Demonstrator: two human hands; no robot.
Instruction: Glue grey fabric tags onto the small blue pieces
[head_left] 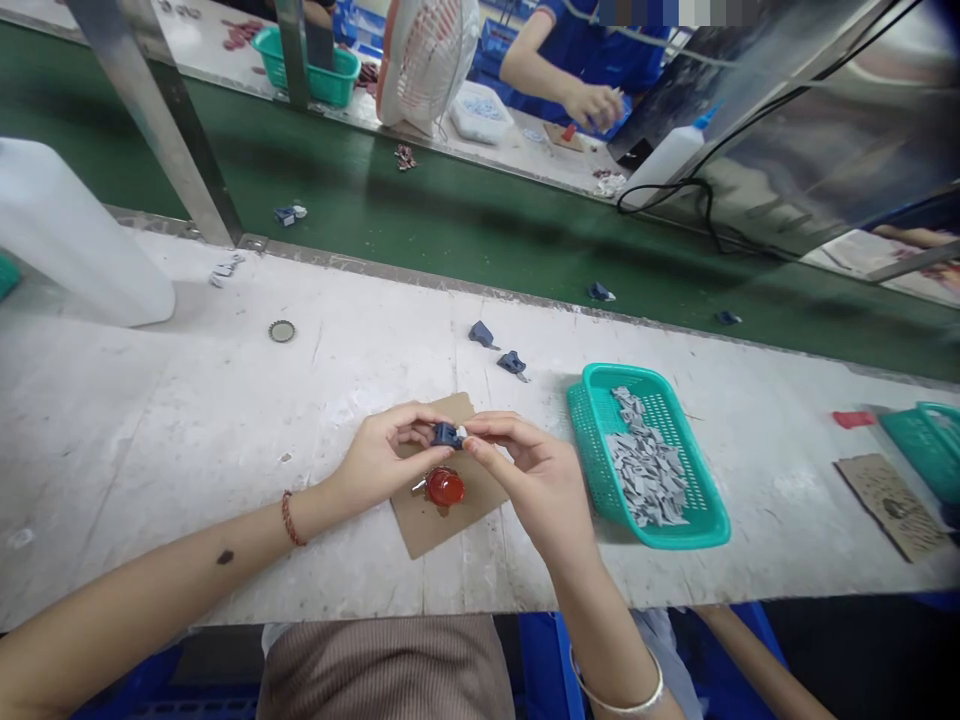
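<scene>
My left hand [397,445] pinches a small dark blue plastic part [447,434] between thumb and fingers. On its right side my right hand [532,470] has thumb and fingertips closed on a small pale grey piece [461,432], which touches the blue part. Both hands are over a brown cardboard sheet [420,535]. Below the fingers on that sheet sits a small round cap of red liquid [445,487]. Beyond my hands, two similar blue parts [481,334] lie on the table. To the right, a green basket [716,515] holds many small grey pieces [649,470].
A green conveyor belt [450,220] runs behind the table, carrying several blue parts. A white jug [75,240] stands at left, near a bottle cap [282,331]. Across the belt are a fan [427,60] and a co-worker's hand [596,105]. Another cardboard piece [877,500] lies right.
</scene>
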